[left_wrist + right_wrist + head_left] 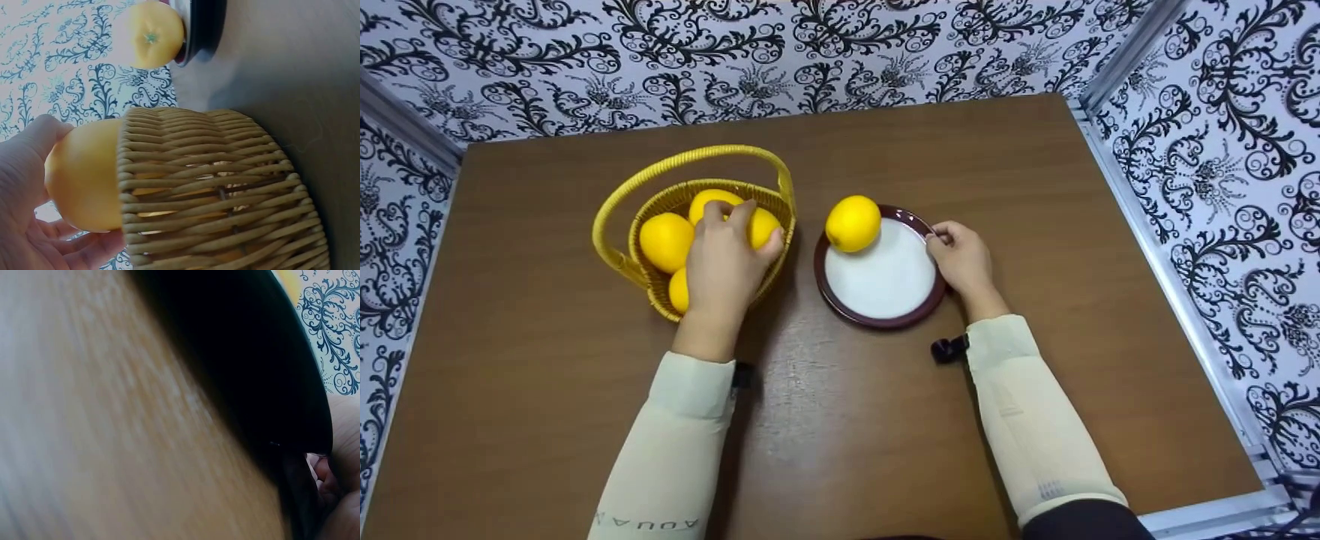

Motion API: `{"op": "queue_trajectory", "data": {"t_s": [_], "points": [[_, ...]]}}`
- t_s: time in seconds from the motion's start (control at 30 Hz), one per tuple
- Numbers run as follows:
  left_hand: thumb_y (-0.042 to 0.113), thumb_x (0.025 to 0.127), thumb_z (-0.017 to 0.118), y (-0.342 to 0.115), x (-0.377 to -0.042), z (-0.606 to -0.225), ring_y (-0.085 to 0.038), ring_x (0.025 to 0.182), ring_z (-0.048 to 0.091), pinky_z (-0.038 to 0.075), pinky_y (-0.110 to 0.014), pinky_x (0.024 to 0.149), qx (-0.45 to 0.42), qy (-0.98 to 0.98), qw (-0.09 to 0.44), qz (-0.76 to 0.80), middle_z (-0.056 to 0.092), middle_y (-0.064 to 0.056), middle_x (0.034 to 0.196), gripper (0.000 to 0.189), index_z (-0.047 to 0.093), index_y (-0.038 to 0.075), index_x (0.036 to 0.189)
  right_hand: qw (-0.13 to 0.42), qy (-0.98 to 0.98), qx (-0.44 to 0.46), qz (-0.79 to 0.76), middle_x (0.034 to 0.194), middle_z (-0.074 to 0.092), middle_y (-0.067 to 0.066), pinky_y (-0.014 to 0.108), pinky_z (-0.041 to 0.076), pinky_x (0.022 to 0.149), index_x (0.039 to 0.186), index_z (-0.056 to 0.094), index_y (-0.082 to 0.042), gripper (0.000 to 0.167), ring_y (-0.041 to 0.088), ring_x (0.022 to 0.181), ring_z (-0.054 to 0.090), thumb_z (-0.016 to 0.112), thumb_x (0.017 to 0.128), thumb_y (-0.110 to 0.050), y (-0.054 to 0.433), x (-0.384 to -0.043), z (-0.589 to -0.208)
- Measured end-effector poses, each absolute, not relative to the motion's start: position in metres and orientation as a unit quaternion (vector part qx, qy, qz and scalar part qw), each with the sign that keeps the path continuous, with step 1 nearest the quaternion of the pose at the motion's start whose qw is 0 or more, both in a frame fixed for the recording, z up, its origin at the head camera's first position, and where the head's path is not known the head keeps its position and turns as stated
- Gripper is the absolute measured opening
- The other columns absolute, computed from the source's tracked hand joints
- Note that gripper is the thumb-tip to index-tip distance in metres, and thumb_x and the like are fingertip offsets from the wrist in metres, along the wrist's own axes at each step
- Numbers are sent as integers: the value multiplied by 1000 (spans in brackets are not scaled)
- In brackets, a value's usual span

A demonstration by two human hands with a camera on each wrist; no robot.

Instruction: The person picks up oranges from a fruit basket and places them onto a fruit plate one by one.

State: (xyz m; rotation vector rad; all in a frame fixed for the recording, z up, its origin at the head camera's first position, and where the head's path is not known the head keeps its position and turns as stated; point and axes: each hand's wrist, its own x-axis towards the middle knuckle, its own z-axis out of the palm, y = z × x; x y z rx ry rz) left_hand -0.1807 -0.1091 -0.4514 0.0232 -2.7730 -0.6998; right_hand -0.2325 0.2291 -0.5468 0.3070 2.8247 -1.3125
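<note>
My left hand (pixel 725 262) reaches into the yellow wicker basket (pixel 619 262), its fingers and thumb curved round a lemon (pixel 763 225) near the basket's right side. In the left wrist view that lemon (pixel 84 174) rises above the woven rim (pixel 126 185), with thumb and fingers on opposite sides. Several more lemons (pixel 666 241) lie in the basket, partly covered by the hand. To the right, a white plate (pixel 885 281) with a dark red rim bears one lemon (pixel 853 223) at its upper left. My right hand (pixel 964 259) pinches the plate's right rim.
The basket's tall arched handle (pixel 690 156) stands up behind the lemons. Basket and plate stand side by side on a brown wooden table (pixel 825 450). Patterned panels (pixel 840 52) rise at the back and sides, with a metal frame (pixel 1170 285) along the right edge.
</note>
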Motion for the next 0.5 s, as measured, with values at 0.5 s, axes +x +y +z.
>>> {"op": "queue_trajectory", "data": {"t_s": [0.5], "points": [[42,91,74,-97,-173,-447,-41,106,66,57,-54,94,-3,-935,190,-299,61,-22,123,51,70,13,132,6,903,102,-418,98,69,3,34,46,82,110,76,-16,24,20,89,60,63,98,-32,229,-232,-547]]}}
